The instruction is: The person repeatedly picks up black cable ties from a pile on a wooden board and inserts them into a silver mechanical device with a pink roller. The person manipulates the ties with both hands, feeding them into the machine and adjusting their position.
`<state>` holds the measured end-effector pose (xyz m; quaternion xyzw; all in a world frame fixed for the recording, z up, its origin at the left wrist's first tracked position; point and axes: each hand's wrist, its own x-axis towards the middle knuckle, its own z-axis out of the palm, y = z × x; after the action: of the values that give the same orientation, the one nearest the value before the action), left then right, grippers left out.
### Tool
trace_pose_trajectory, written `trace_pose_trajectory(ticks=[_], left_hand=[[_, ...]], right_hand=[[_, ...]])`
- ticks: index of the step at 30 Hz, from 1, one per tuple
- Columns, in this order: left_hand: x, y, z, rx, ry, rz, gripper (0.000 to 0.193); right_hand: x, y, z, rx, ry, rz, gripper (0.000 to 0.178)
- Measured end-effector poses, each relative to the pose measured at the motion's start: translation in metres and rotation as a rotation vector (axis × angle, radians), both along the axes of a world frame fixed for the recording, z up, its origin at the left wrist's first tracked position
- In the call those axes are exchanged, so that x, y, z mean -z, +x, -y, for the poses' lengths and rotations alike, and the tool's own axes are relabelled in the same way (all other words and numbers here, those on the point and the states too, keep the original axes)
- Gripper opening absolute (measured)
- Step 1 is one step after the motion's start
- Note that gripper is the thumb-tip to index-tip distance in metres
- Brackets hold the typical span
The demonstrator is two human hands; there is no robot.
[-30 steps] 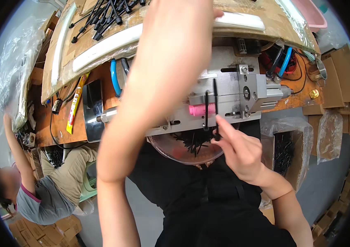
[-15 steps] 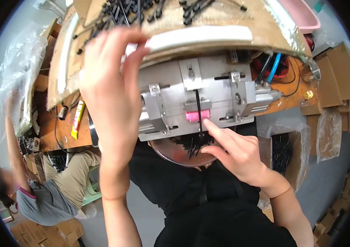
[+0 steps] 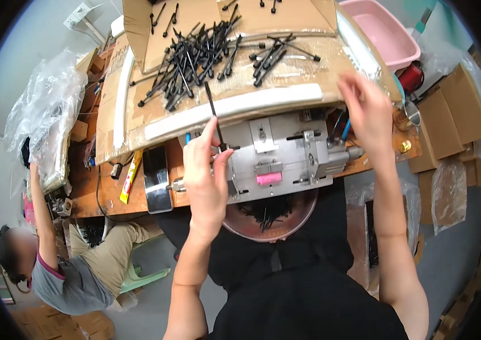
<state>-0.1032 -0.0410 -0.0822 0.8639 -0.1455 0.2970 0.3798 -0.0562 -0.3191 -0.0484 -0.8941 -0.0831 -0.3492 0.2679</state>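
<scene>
My left hand (image 3: 205,175) is closed in a pinch on a slim black rod (image 3: 212,105) with a thicker end. The rod stands up across the padded front edge of the cardboard tray (image 3: 308,62). Below lies a metal fixture (image 3: 240,164) with a pink block (image 3: 269,178) at its front, and no rod rests across the block. My right hand (image 3: 369,110) is raised at the tray's right front corner, fingers bent and apart, with nothing seen in them. A pile of similar black rods (image 3: 192,59) lies in the tray.
Under the fixture sits a reddish bowl (image 3: 302,218) of black pieces. Left of it are a phone (image 3: 157,178) and a yellow tube (image 3: 131,177). A pink basin (image 3: 379,28) stands far right, near cardboard boxes (image 3: 450,122). Another person (image 3: 73,277) sits at left.
My left hand has come down from the tray's pile and now holds a rod. My right hand has left the pink block and moved up and right. The rod across the block is gone.
</scene>
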Motion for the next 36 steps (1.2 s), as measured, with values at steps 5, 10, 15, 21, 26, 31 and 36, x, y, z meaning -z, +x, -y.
trace_pose_trajectory(ticks=[5,10,15,21,26,31,36], left_hand=[[0.015,-0.041,0.018,0.105,0.175,-0.085,0.077],[0.044,-0.081,0.04,0.172,0.351,-0.202,0.075],[0.059,-0.078,0.049,0.103,0.454,-0.214,0.071],[0.061,-0.078,0.05,0.099,0.518,-0.25,0.067],[0.06,-0.074,0.052,0.12,0.506,-0.222,0.068],[0.06,-0.075,0.048,0.119,0.466,-0.28,0.07],[0.042,-0.079,0.036,0.156,0.36,-0.307,0.072]], right_hand=[[0.012,0.104,0.012,-0.117,-0.294,0.021,0.02],[0.005,0.102,0.025,-0.173,-0.107,-0.221,0.021],[-0.015,0.046,0.043,-0.397,0.631,-0.26,0.03],[-0.012,-0.011,0.024,-0.572,0.788,-0.171,0.027],[-0.004,-0.051,0.0,-0.4,0.718,-0.069,0.02],[0.033,-0.094,-0.041,-0.291,0.517,-0.125,0.047],[0.087,-0.12,-0.065,-0.392,0.143,-0.188,0.067]])
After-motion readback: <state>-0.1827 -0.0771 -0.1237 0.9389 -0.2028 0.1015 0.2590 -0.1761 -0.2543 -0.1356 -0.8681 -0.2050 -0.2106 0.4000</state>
